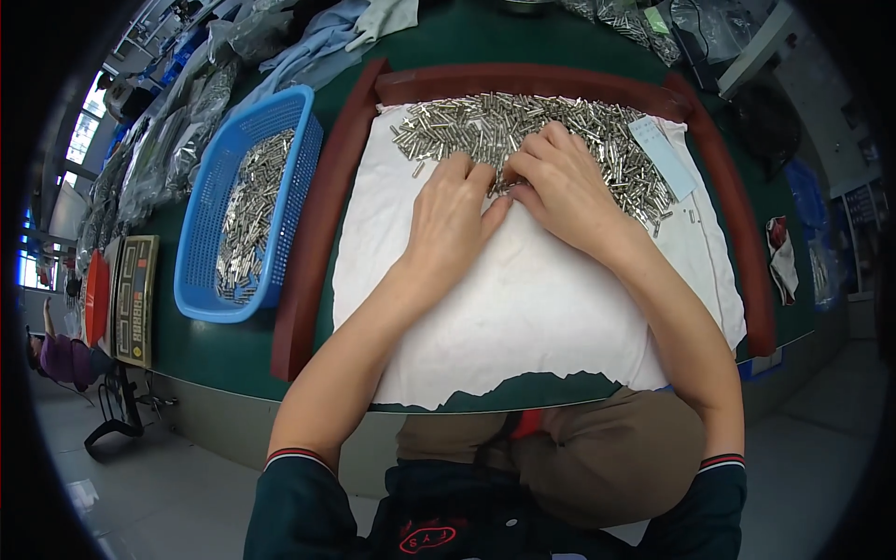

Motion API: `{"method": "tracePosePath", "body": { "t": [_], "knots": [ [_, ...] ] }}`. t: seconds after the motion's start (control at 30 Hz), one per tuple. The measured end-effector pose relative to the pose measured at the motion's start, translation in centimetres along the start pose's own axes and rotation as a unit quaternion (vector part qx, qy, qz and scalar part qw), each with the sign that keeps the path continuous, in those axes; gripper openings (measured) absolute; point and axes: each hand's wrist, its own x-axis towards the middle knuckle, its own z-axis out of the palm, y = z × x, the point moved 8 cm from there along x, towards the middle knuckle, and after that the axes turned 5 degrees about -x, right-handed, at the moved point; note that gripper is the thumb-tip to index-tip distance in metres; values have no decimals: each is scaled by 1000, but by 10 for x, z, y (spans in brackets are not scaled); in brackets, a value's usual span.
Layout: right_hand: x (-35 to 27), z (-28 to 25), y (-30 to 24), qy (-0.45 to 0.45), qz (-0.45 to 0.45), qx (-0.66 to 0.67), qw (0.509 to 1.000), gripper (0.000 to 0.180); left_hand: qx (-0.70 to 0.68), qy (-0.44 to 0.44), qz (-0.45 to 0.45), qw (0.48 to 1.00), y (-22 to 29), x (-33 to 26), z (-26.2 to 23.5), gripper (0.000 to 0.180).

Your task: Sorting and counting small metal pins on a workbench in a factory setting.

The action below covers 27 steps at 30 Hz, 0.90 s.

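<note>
A heap of small shiny metal pins point(485, 121) lies along the far side of a white cloth point(504, 289), inside a reddish-brown wooden frame point(313, 243). At the near edge of the heap, my left hand point(451, 210) bends its fingers down to the pins, thumb toward the right hand. Beside it my right hand point(565, 191) has its fingers curled over the pins, thumb and fingertips close together. The fingertips of both hands are partly hidden, and whatever they pinch is too small to make out. A pale blue paper slip point(663, 157) rests on the heap's right part.
Left of the frame stands a blue plastic basket point(247, 313) holding many similar pins. Clear plastic bags point(168, 140) and blue cloth point(313, 47) lie on the green table point(168, 327) at far left. A small cloth bundle point(781, 259) sits right of the frame.
</note>
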Motion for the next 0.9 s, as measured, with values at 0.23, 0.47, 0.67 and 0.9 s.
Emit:
{"method": "tracePosePath", "body": {
  "t": [0.23, 0.47, 0.67, 0.9],
  "knots": [
    [-2, -5, -6, 4, -37, -8, 999, 16, -26, -40, -23, 999, -9, -6, -1, 15],
    [-24, -10, -40, -12, -81, -23, 996, 15, -53, -47, -15, 997, -7, -14, -6, 16],
    [-29, -12, -43, -16, -51, 19, 998, 18, -93, -90, -39, 991, -5, -16, -6, 17],
    [-31, -15, -32, -28, -2, 126, 992, 12, -165, -111, -89, 976, -4, -25, -17, 13]
  ]
}}
